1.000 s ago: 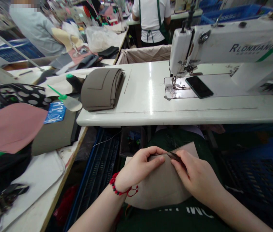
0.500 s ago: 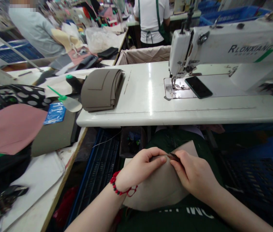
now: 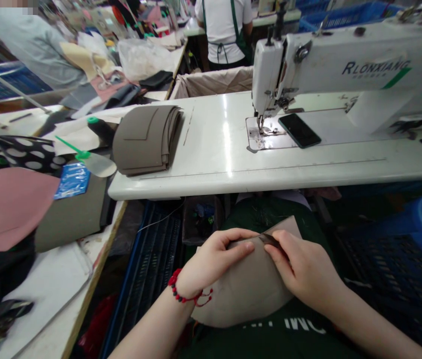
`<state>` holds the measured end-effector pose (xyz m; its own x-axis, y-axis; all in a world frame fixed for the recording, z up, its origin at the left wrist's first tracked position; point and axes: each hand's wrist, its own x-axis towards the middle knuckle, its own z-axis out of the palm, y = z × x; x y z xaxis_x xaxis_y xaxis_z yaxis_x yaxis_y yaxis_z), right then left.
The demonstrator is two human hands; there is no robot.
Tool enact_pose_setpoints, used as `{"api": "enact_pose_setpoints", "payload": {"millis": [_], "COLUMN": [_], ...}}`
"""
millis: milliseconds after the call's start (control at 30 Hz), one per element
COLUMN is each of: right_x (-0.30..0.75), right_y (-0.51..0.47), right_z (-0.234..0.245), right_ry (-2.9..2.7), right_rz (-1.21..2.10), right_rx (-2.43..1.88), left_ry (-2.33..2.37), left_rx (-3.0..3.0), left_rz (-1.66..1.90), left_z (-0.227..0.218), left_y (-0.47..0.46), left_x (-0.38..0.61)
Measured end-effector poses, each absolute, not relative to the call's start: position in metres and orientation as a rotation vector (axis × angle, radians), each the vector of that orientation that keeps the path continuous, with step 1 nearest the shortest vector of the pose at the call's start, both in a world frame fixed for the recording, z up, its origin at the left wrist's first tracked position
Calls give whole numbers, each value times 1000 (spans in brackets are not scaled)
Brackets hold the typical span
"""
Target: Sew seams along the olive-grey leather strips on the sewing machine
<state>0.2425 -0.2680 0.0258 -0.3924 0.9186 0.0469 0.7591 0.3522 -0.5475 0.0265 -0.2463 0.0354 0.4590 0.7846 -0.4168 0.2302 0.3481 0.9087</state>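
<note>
A taupe leather piece (image 3: 250, 286) lies on my lap, over a dark green apron. My left hand (image 3: 212, 262), with a red bead bracelet at the wrist, pinches the piece's upper edge between thumb and fingers. My right hand (image 3: 306, 271) is closed on a small dark tool (image 3: 270, 241) whose tip sits at that same edge, close to my left thumb. Both hands are below the front edge of the white sewing table (image 3: 233, 169).
A white sewing machine (image 3: 345, 75) stands at the right with a black phone (image 3: 299, 130) on its bed. A stack of taupe pieces (image 3: 145, 139) lies on the table's left. Pink fabric (image 3: 5, 207), a blue crate (image 3: 412, 259) and two other people at the back.
The view has shifted slightly, moving the scene left. My hands keep the same hold on the piece and the tool, with only small finger movement.
</note>
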Motion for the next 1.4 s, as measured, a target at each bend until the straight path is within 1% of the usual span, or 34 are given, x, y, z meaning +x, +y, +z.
{"api": "enact_pose_setpoints", "payload": {"millis": [300, 567, 867, 1033, 1400], "right_x": [245, 242, 246, 247, 248], "right_y": [-270, -272, -269, -269, -268], "right_z": [26, 14, 18, 15, 11], "right_ry": [-2279, -2219, -2245, -2242, -2230], "right_rz": [681, 603, 703, 671, 605], "right_rx": [-1460, -1458, -1470, -1431, -1318], "left_ry": [1061, 1069, 1063, 1087, 1126], "left_rx": [1176, 1166, 1212, 1225, 1395], "left_rz": [478, 452, 457, 431, 493], "left_z": [34, 30, 30, 30, 44], "left_y": [-246, -246, -245, -246, -250], "left_x": [27, 27, 27, 27, 33]}}
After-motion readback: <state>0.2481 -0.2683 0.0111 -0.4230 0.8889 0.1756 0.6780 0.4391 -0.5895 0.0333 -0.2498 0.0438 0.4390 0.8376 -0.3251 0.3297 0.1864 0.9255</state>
